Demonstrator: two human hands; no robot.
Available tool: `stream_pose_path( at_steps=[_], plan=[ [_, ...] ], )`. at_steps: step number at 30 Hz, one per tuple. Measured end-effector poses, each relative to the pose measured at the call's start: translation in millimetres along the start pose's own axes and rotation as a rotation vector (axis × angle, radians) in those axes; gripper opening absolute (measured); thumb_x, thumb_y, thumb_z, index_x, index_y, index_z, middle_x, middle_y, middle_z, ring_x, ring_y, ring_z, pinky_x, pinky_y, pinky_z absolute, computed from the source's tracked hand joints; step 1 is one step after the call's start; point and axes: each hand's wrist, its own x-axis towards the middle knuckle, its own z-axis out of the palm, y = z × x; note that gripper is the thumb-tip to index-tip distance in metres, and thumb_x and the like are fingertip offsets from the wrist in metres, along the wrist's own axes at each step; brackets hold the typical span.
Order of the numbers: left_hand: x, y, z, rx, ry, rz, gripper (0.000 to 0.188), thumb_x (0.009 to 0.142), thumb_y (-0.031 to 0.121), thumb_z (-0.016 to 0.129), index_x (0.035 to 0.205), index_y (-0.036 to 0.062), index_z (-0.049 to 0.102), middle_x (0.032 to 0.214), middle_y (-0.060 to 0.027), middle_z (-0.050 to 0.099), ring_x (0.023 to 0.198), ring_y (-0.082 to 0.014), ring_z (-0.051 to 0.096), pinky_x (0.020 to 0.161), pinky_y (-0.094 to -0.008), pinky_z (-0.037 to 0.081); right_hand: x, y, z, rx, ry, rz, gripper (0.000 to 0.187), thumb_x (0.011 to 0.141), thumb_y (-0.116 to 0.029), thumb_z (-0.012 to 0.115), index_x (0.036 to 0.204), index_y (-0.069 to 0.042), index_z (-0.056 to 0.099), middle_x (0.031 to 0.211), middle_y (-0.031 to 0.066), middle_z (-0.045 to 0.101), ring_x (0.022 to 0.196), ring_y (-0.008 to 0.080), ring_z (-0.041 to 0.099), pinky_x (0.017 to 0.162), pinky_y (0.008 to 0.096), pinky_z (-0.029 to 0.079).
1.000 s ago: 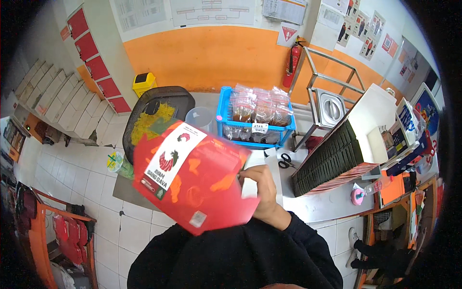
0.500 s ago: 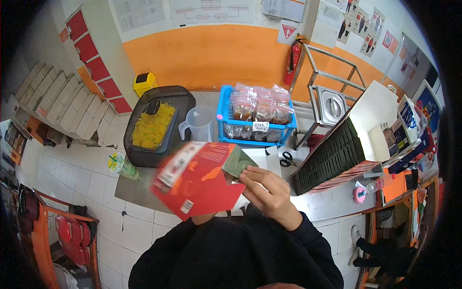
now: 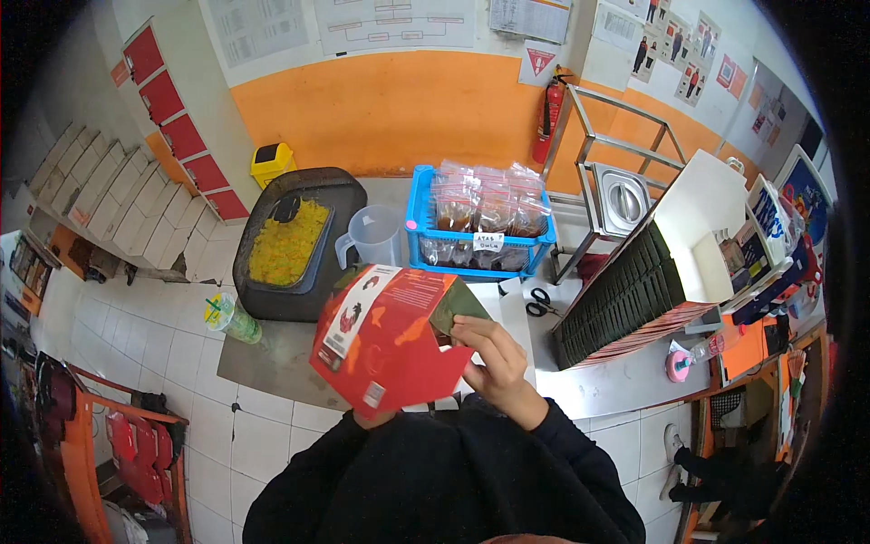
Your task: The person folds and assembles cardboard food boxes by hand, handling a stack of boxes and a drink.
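Note:
In front of my body, over the counter's near edge, I hold a partly unfolded red cardboard food box with a white label strip and orange pictures. My right hand is closed on the box's right side, its fingers at the dark green flap. My left hand supports the box at its lower left edge; the card hides most of it, fingers included. Just beyond the box stands a clear plastic measuring jug.
A blue basket of sauce bags stands at the back, left of black scissors. A tray of yellow food lies left, near a green drink cup. Tall stacked boxes and a pink-capped bottle stand right. A person's legs show.
The box has turned slightly and shifted right, so its label strip and pictures show sharply. My right hand keeps its hold and has moved a little to the left.

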Motion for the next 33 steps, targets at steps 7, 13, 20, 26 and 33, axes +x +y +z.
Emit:
stream_pose_path(
  at_steps=[7, 13, 20, 26, 33],
  plan=[
    [-0.9, 6.4, -5.8, -0.071, -0.023, -0.016, 0.030, 0.100, 0.020, 0.052, 0.126, 0.0053, 0.055, 0.117, -0.0067, 0.062, 0.096, -0.0171, 0.063, 0.076, -0.0322, 0.054, 3.7, 2.2, -5.0, -0.051, -0.005, 0.145, 0.026, 0.065, -0.004, 0.079, 0.089, -0.011, 0.071, 0.111, 0.0125, 0.059, 0.118, 0.0393, 0.055, 0.092, 0.0470, 0.049],
    [5.3, 2.7, 9.8, -0.044, 0.008, -0.010, 0.030, 0.100, 0.019, 0.052, 0.127, 0.0065, 0.055, 0.117, -0.0062, 0.062, 0.097, -0.0175, 0.063, 0.077, -0.0324, 0.054, 7.0, 0.4, -2.5, 0.054, -0.037, 0.184, 0.020, 0.069, -0.007, 0.078, 0.087, -0.008, 0.070, 0.122, 0.0164, 0.056, 0.122, 0.0405, 0.052, 0.098, 0.0474, 0.047],
    [11.5, -20.4, 9.7, 0.024, -0.043, 0.053, 0.036, 0.100, 0.020, 0.050, 0.133, 0.0058, 0.048, 0.124, -0.0067, 0.058, 0.100, -0.0198, 0.063, 0.079, -0.0353, 0.055, -0.5, 3.8, 7.9, 0.059, -0.047, 0.221, 0.026, 0.069, -0.006, 0.079, 0.089, -0.006, 0.062, 0.127, 0.0202, 0.051, 0.115, 0.0353, 0.054, 0.095, 0.0429, 0.046],
    [12.4, -15.9, 2.4, -0.436, -0.091, -0.158, 0.032, 0.100, 0.018, 0.050, 0.128, 0.0033, 0.050, 0.118, -0.0072, 0.061, 0.101, -0.0198, 0.064, 0.079, -0.0362, 0.056, 4.3, 7.7, -4.3, 0.161, -0.097, 0.313, 0.067, 0.071, -0.015, 0.082, 0.127, -0.002, 0.048, 0.133, 0.0216, 0.052, 0.119, 0.0382, 0.055, 0.097, 0.0415, 0.047],
    [8.4, 0.3, 13.7, -0.288, -0.040, -0.200, 0.030, 0.098, 0.011, 0.053, 0.126, 0.0017, 0.052, 0.116, -0.0100, 0.062, 0.098, -0.0189, 0.065, 0.081, -0.0362, 0.057, 6.0, 5.9, -10.5, 0.014, -0.169, 0.260, 0.075, 0.071, -0.018, 0.083, 0.134, -0.001, 0.046, 0.134, 0.0200, 0.054, 0.117, 0.0361, 0.058, 0.097, 0.0404, 0.048]
  ],
)
